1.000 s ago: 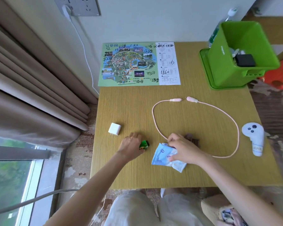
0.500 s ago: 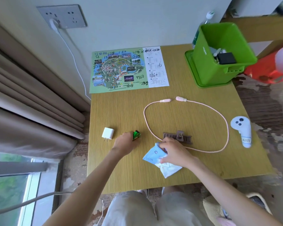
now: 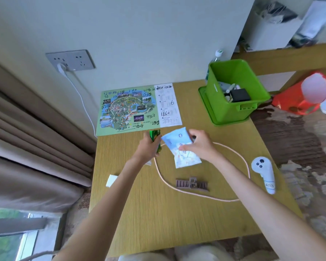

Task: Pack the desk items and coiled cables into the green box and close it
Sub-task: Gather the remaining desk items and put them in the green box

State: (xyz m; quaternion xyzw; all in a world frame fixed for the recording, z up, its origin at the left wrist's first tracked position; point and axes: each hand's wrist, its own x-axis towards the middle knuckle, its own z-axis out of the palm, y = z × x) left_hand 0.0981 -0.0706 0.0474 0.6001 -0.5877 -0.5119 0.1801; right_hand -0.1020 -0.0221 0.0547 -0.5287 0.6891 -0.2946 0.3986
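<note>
a small green packet is gripped by the left hand, a blue tissue pack is pinched by the right hand above the worktop; the open green box is seen at two o'clock.

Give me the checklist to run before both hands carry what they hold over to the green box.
1. Left hand grip on the green packet: ok, fingers curled round it, lifted off the desk.
2. Right hand grip on the blue-white pouch: ok, pinched at its upper end.
3. Green box open: ok, the top is uncovered.
4. Room inside: cannot tell; a black block and white items already lie there.
5. Path to the box: ok, only bare desk between.
6. Pink cable coiled: not ok, it lies in a loose loop.
</note>
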